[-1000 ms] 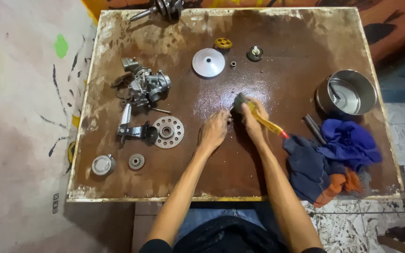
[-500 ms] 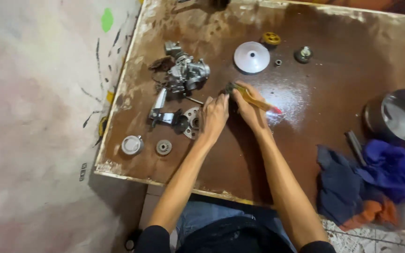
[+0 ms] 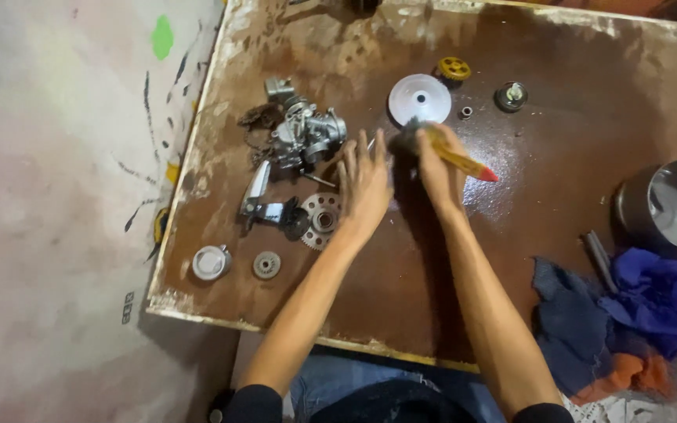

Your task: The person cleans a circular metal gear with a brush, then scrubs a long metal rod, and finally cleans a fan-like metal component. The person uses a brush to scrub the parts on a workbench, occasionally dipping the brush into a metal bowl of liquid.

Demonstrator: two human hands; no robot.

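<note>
My right hand (image 3: 439, 168) is closed round a yellow brush (image 3: 454, 157) with a red tip, bristle end down on the wet brown table (image 3: 511, 258), just below the silver disc (image 3: 419, 99). My left hand (image 3: 364, 188) lies flat with fingers spread, holding nothing, its fingertips near the carburettor (image 3: 307, 137) and its heel just beside the toothed sprocket (image 3: 321, 221). I judge the risk lies in that oily sheen: the brush could skid and flick grime onto the disc, or my left palm could slide and knock the sprocket into the bracket (image 3: 264, 205) next to it. Counting: one brush, one disc, one carburettor, one sprocket, one yellow gear (image 3: 454, 68), one small ring (image 3: 465, 112), one dark cap (image 3: 511, 95), two little round parts (image 3: 211, 262) at the near left corner, one steel pot (image 3: 667, 207), one heap of rags (image 3: 636, 313).
</note>
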